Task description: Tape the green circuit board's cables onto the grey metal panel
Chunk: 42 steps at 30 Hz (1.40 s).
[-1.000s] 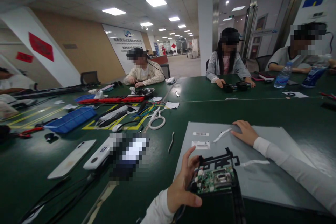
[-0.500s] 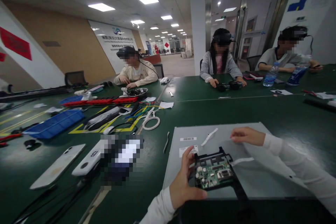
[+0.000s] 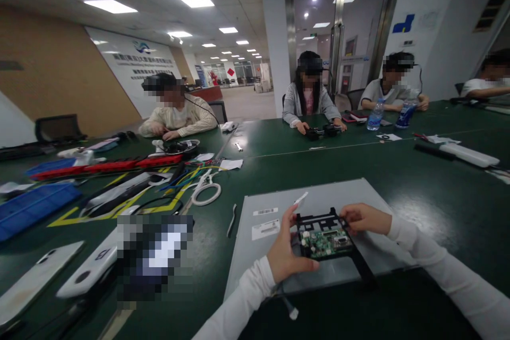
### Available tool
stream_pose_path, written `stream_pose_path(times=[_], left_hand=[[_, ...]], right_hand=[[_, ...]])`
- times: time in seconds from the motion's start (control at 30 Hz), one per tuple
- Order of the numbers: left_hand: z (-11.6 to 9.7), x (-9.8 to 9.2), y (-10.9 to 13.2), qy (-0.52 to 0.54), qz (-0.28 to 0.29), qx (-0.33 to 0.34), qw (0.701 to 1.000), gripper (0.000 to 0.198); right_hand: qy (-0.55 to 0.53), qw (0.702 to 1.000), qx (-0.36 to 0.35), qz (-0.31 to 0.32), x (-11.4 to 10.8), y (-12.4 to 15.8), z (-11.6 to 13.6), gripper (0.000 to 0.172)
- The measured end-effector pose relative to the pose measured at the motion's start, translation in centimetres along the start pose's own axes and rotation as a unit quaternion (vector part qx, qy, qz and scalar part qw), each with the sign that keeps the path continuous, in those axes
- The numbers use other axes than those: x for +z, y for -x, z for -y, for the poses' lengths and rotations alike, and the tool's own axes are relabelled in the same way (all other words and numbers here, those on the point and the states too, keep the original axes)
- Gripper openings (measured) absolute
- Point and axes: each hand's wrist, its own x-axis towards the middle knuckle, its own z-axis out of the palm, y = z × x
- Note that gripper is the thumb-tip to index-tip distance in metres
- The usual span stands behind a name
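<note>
- I'm seeing R hand (image 3: 364,218) coming to black plastic frame w/ green circuit board (image 3: 324,243), fingers curling; can't tell if pinching.
- L hand (image 3: 287,249) is gripping its L side, thumb & fingers spread, over flat grey panel (image 3: 249,260).
- Prob. becoming two-handed steadying.

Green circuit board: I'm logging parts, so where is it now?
In the head view, the green circuit board is lower right of centre, in the black frame between the left hand and right hand, over the grey panel.
</note>
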Motion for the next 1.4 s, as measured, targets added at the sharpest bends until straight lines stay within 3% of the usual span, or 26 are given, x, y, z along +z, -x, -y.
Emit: stream_pose_path(times=[0.1, 0.3, 0.47, 0.63, 0.83, 1.0, 1.23, 1.3, 1.4], left_hand=[[0.2, 0.2, -0.9, 0.009, -0.004, 0.017, 1.000, 0.108], [1.0, -0.1, -1.1, 0.064, -0.016, 0.039, 0.997, 0.104], [1.3, 0.0, -1.0, 0.074, 0.000, 0.047, 0.996, 0.102], [1.5, 0.3, -1.2, -0.012, -0.019, 0.030, 0.999, 0.105], [2.2, 0.9, -3.2, -0.137, -0.030, 0.046, 0.989, 0.105], [2.8, 1.3, -5.1, -0.276, -0.054, 0.059, 0.958, 0.105], [2.9, 0.6, -4.8, -0.415, -0.028, 0.006, 0.910, 0.108], [2.8, -0.1, -4.9, -0.408, -0.041, 0.017, 0.912, 0.098], [3.2, -1.7, -6.0, -0.376, -0.118, 0.014, 0.919, 0.060]], right_hand=[[-0.030, 0.998, -0.037, -0.033, 0.4, 0.1, 0.2, 0.026], [-0.061, 0.988, -0.054, -0.129, 0.5, 0.1, 0.8, 0.039], [-0.131, 0.952, -0.127, -0.246, -0.7, -0.1, 0.3, 0.039], [-0.202, 0.916, -0.105, -0.331, -2.0, -0.4, -0.5, 0.046], [-0.249, 0.900, -0.101, -0.344, -2.1, -0.7, -1.2, 0.041], [-0.251, 0.897, -0.109, -0.348, -1.8, -1.1, -1.6, 0.037], [-0.199, 0.907, -0.130, -0.347, -1.6, -1.6, -2.3, 0.036], [-0.182, 0.910, -0.140, -0.346, -1.6, -1.8, -2.6, 0.035], [-0.163, 0.912, -0.144, -0.347, -1.5, -2.0, -2.9, 0.034]])
